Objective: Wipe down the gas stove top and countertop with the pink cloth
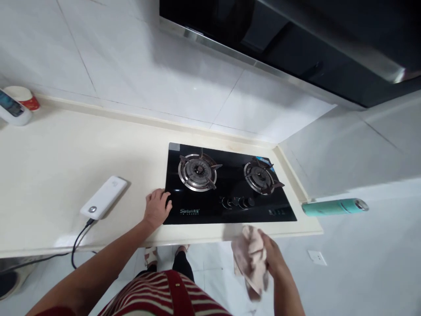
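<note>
- Gas stove [230, 177], centre of the frame, set in the bench [49, 153]: raised pan supports [216, 166] could snag anything drawn across them. It lies against the left hand [158, 207] and up-left of the right hand [271, 253].
- Cloth [252, 259], lower right of centre: folds hang free and could slip should the grip slacken. Bunched in the right hand, well apart from the left; bench contact cannot be told.
- Power bank [105, 197], left of centre: its cable [74, 248] drops over the front edge near the left forearm [112, 259]; a snag could drag it down.
- Left hand: fingers slightly spread, nothing seen in them.
- Right hand: closed round the cloth's side.
- Control knobs [235, 202]: accidental brushing could turn them.
</note>
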A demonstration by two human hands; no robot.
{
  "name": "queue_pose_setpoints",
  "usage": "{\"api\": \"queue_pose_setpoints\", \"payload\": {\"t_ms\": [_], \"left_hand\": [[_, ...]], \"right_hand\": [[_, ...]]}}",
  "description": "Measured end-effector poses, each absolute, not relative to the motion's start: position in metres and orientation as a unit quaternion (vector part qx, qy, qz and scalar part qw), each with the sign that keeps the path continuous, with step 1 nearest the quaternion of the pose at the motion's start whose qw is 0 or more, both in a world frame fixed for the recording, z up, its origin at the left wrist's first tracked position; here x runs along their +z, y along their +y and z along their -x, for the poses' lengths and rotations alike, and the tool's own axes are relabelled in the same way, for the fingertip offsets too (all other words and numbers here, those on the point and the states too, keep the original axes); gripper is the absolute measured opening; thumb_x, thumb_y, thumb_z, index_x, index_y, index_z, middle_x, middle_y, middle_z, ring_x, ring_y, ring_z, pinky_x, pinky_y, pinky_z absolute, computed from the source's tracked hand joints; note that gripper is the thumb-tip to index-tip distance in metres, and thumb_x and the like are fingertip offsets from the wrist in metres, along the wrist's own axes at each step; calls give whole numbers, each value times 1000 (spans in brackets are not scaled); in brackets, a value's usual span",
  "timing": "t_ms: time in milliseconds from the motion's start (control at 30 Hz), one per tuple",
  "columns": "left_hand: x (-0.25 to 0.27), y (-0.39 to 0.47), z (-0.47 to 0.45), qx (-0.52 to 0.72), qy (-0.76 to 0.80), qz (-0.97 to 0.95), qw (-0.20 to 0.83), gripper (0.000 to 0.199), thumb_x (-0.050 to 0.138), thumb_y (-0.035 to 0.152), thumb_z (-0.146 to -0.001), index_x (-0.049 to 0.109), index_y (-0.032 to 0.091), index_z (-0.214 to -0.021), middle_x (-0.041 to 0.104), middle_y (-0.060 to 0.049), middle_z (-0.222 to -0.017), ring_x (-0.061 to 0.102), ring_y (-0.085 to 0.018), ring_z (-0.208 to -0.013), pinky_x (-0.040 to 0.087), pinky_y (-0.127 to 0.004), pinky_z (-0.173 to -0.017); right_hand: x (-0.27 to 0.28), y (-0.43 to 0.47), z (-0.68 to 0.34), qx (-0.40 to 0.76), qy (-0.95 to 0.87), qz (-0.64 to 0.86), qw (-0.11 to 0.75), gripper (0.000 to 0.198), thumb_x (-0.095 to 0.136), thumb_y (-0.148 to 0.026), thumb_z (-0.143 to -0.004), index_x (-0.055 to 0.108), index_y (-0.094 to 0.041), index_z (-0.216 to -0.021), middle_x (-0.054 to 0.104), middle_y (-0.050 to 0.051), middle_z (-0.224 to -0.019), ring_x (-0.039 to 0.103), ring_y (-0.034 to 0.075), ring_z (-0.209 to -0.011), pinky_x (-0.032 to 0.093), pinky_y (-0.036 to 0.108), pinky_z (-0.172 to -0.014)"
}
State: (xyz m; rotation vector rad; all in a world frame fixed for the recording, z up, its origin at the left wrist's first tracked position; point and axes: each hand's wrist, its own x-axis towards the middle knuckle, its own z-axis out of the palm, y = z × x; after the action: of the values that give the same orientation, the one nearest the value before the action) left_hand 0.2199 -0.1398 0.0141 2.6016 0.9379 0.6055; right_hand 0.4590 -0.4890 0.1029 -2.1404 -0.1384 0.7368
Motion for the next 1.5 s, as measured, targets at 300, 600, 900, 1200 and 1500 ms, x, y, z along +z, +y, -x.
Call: {"api": "queue_pose_setpoints", "payload": {"t_ms": [300,600,900,1200,1500], "left_hand": [[15,-141,-219,200,328,-911,151,28,51,27,-92,63,21,-116,61,-15,-125,52,-31,-121,38,-48,-98],[16,-144,-220,201,334,-906,165,27,52,27,-91,64,21,-115,61,-14,-124,52,-31,-121,38,-49,-98],[16,-145,-220,199,339,-902,176,30,52,27,-91,63,21,-118,60,-15,-126,51,-31,-122,37,-50,-100],[15,-144,-221,193,334,-905,177,30,51,28,-92,63,21,-118,60,-15,-126,49,-33,-123,35,-51,-100],[13,-135,-214,211,325,-903,185,28,46,23,-93,67,22,-111,63,-12,-123,52,-28,-118,38,-46,-97]], "right_hand": [[114,-364,-527,237,-131,793,546,103,3,-85,-84,53,-13,-140,73,14,-102,70,26,-96,54,36,-86],[75,-295,-564,86,-230,943,224,64,60,-53,-82,56,-23,-139,41,16,-151,41,38,-134,39,51,-104],[49,-290,-484,-34,-365,930,23,46,51,-39,-92,59,-10,-126,59,20,-111,50,33,-106,42,44,-88],[49,-311,-359,25,-433,897,84,52,59,-32,-84,55,-15,-133,51,22,-128,44,38,-110,39,52,-87],[47,-312,-283,140,-581,785,163,55,69,-28,-75,59,-26,-129,50,12,-134,41,34,-114,38,51,-96]]}}
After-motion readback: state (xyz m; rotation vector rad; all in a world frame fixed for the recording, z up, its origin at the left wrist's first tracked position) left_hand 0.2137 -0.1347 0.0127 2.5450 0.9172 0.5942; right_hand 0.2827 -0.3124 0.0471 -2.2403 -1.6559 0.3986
